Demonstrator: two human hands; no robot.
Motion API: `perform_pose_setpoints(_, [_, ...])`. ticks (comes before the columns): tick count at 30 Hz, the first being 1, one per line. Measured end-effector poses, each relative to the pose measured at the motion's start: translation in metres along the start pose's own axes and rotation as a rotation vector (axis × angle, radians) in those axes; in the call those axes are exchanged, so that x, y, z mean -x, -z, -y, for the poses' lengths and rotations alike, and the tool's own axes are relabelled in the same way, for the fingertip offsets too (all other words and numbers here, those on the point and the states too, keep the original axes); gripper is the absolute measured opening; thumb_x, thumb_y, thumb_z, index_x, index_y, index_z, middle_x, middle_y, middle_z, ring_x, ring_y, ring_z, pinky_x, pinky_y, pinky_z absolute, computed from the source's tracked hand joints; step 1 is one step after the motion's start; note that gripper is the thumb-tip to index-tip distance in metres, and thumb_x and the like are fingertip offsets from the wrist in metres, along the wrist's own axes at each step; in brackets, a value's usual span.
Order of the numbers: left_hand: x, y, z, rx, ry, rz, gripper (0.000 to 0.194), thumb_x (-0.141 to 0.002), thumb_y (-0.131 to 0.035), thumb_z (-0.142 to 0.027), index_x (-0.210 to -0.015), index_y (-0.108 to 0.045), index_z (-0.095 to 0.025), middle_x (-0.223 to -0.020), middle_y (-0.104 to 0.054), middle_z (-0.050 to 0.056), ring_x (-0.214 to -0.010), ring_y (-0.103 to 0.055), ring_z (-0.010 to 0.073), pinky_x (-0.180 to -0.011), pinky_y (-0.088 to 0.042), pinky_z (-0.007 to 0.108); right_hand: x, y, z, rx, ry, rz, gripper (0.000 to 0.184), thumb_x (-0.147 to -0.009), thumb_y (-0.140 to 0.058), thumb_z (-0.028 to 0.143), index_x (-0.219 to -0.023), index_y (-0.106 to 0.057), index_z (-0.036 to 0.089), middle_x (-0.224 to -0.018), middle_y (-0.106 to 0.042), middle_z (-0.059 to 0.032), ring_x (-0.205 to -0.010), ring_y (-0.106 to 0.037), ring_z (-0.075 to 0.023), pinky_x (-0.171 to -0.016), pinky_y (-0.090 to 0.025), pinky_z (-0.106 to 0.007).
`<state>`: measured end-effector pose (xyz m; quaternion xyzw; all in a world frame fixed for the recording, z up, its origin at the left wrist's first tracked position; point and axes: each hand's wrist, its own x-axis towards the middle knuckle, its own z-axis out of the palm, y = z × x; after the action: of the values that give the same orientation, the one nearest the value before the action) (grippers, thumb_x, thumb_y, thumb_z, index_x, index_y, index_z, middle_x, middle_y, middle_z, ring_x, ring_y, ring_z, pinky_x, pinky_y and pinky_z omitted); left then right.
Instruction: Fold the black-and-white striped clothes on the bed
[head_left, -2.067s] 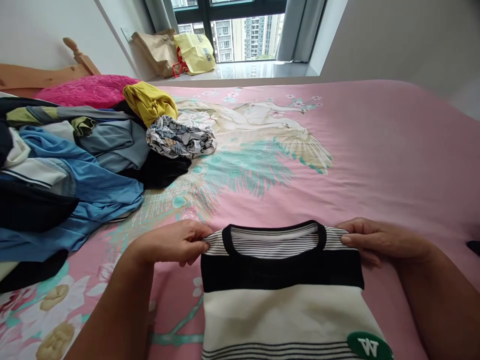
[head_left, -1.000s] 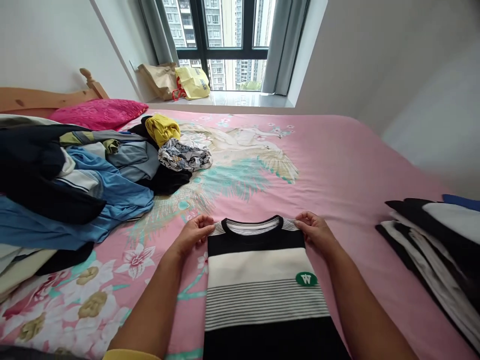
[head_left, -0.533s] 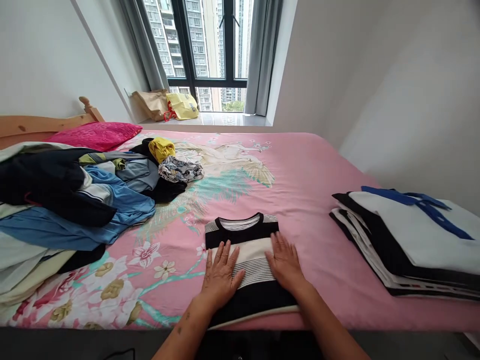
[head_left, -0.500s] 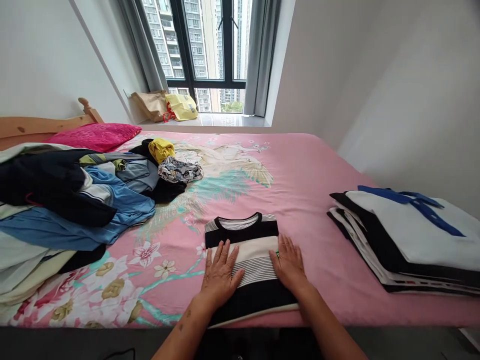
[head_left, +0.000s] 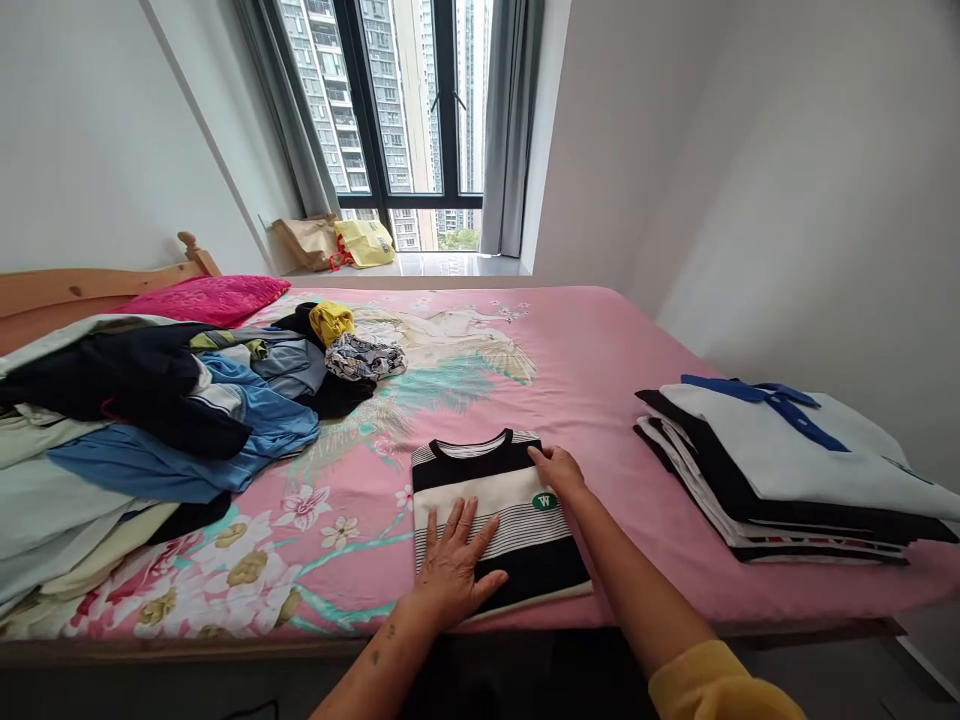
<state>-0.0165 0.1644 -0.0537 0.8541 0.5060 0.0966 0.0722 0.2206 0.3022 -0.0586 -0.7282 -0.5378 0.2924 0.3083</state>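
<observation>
A folded striped shirt (head_left: pixel 495 500), black and cream with thin lines and a green W badge, lies on the bed near its front edge, collar away from me. My left hand (head_left: pixel 457 565) rests flat on the shirt's lower left half, fingers spread. At the upper right edge, near the shoulder, my right hand (head_left: pixel 556 470) pinches the shirt's fabric between thumb and fingers.
Heaped loose clothes (head_left: pixel 165 420) cover the bed's left side, by a pink pillow (head_left: pixel 214 298). To the right stands a stack of folded clothes (head_left: pixel 787 470), a white garment with blue trim on top. Paper and yellow bags (head_left: pixel 365 243) sit on the windowsill.
My right hand has moved up from lying flat on the shirt's right side to pinching its upper right edge, uncovering the green badge. The left hand has slid slightly right. The view has shifted.
</observation>
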Motion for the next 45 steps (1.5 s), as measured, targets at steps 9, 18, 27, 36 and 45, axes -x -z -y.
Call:
perform_pose_setpoints(9, [-0.002,0.008,0.0,0.079,-0.04,0.101,0.063,-0.082,-0.046,-0.057,-0.14,-0.028,-0.04,-0.153,-0.017,0.004,-0.14,-0.014,0.0313,-0.107,-0.003,0.065,-0.004,0.006,-0.006,-0.066,0.002,-0.181,0.041,-0.082,-0.036,0.043,-0.101,-0.058,0.014,-0.095,-0.066,-0.0116,-0.084,-0.061,-0.0226,-0.076,-0.047,-0.034])
perform_pose_setpoints(18, [-0.026,0.001,0.017,0.005,0.404,-0.003,0.068,-0.085,-0.038,-0.056,-0.143,-0.03,-0.022,-0.153,-0.016,0.01,-0.141,-0.012,0.0299,-0.11,-0.001,0.059,0.079,-0.027,0.009,0.484,0.358,0.103,0.059,-0.09,-0.028,0.044,-0.142,-0.031,0.016,-0.15,-0.025,-0.007,-0.139,-0.015,-0.0229,-0.113,-0.008,-0.047])
perform_pose_setpoints(27, [-0.032,0.016,0.097,0.321,0.7,-0.134,0.05,-0.09,-0.027,-0.031,-0.136,-0.041,-0.017,-0.139,-0.046,0.009,-0.129,-0.039,0.0204,-0.108,-0.026,0.037,0.086,-0.037,-0.002,0.631,0.261,0.075,0.061,-0.091,-0.024,0.045,-0.146,-0.021,0.017,-0.153,-0.011,-0.002,-0.141,-0.007,-0.0195,-0.113,-0.006,-0.046])
perform_pose_setpoints(36, [-0.099,0.05,0.146,0.535,0.627,0.047,0.033,-0.067,-0.053,-0.019,-0.098,-0.064,-0.02,-0.097,-0.065,0.005,-0.101,-0.055,0.0219,-0.086,-0.043,0.03,0.086,-0.042,-0.007,0.651,0.29,0.048,0.061,-0.091,-0.022,0.046,-0.145,-0.025,0.018,-0.153,-0.015,-0.0015,-0.141,-0.01,-0.0203,-0.113,-0.009,-0.046])
perform_pose_setpoints(45, [-0.123,0.074,0.186,0.843,0.408,0.545,0.029,-0.049,-0.052,-0.013,-0.077,-0.058,-0.017,-0.064,-0.054,-0.005,-0.06,-0.05,0.0091,-0.053,-0.039,0.017,0.083,-0.045,-0.009,0.662,0.301,0.019,0.058,-0.091,-0.024,0.046,-0.143,-0.029,0.02,-0.151,-0.021,-0.0011,-0.14,-0.014,-0.0198,-0.113,-0.012,-0.045])
